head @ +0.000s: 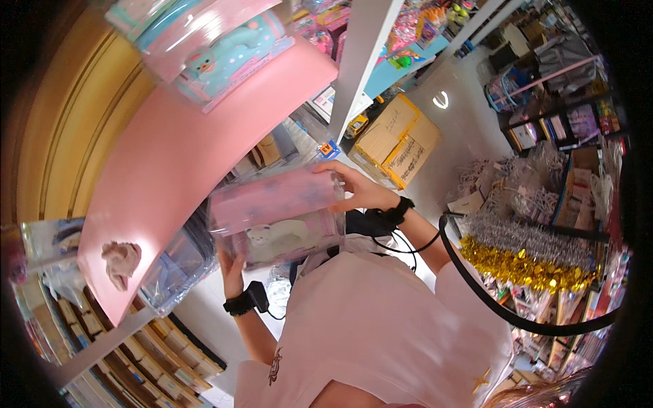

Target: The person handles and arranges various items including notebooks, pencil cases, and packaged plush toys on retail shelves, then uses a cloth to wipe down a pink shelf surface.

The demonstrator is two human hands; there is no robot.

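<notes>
Before me I hold a clear plastic package (pixel 278 199) with a pink rolled or cylindrical part above and a panel showing a white cat-like animal below. My right hand (pixel 352 187) grips its right end, fingers over the top and thumb near the middle. At the lower left corner my left hand (pixel 232 273) is on the package, its fingers partly hidden behind it. Similar packages, one with a teal cat-like figure (pixel 224 56), stand on the pink shelf (pixel 199 137) beyond. A small brownish crumpled item (pixel 121 262) lies at the shelf's left end.
A white shelf post (pixel 365 66) rises right of the pink shelf. A taped cardboard box (pixel 395 140) sits on the floor beyond my right hand. Below the shelf are plastic-wrapped goods (pixel 178 270). Silver and gold tinsel (pixel 530 255) hangs at right, near a black curved cable or tube (pixel 490 306).
</notes>
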